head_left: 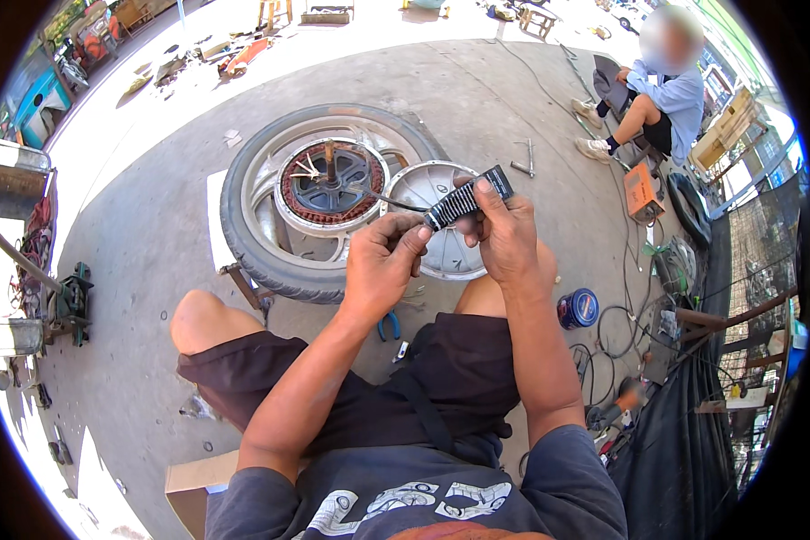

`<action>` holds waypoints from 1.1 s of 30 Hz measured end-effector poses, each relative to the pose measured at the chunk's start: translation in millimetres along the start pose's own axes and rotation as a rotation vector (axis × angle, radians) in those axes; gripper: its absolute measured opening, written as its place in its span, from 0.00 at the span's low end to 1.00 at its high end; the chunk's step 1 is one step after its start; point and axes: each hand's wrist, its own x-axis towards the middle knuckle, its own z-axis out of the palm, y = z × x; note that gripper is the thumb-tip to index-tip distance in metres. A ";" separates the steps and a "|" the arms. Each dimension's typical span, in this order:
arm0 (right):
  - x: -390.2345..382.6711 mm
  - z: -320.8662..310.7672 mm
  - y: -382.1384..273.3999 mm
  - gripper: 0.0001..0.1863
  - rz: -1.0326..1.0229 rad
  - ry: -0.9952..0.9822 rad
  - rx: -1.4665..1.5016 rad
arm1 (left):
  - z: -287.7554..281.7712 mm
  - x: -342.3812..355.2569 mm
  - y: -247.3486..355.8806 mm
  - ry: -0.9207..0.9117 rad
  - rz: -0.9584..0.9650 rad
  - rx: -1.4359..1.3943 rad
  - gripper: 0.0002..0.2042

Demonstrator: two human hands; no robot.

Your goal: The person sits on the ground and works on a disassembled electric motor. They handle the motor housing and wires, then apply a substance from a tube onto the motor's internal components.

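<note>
A black squeeze tube (452, 207) with pale markings is held up between my two hands. My right hand (510, 236) grips it near its flat, wide end. At the narrow end, my left hand (385, 259) pinches with thumb and fingers; the tip there is mostly hidden. Just beyond lies a wheel (239, 211) with a black tyre and silver rim. Its open hub shows a ring of copper windings (290, 200), an upright axle (330, 162) and pale wires. A dark cable (400, 204) extends from the hub toward the tube. Partly behind my hands is a round silver hub cover (411, 184).
Blue-handled pliers (389, 326) lie near my legs. A blue tub (578, 309) stands right of my knee, beside tangled cables (616, 324). Farther off are a T-shaped wrench (526, 162), an orange machine (644, 193) and a seated person (670, 99). A cardboard box (184, 486) stands at lower left.
</note>
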 end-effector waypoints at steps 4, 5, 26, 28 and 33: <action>-2.1 5.9 1.5 0.17 0.007 0.039 0.068 | 1.6 -5.3 1.7 0.056 0.066 -0.050 0.07; -3.4 8.2 2.3 0.17 0.000 0.035 0.076 | 0.2 -5.1 1.0 0.059 0.084 -0.034 0.06; -13.8 8.6 23.4 0.12 0.041 -0.002 0.129 | -17.3 -7.8 5.3 -0.014 -0.257 -0.152 0.22; -14.0 8.9 26.5 0.11 0.040 0.002 0.145 | -18.8 -8.3 4.8 -0.022 -0.299 -0.226 0.22; -10.7 4.9 27.8 0.09 0.040 0.037 0.284 | -21.1 -10.6 2.7 0.053 -0.265 -0.217 0.22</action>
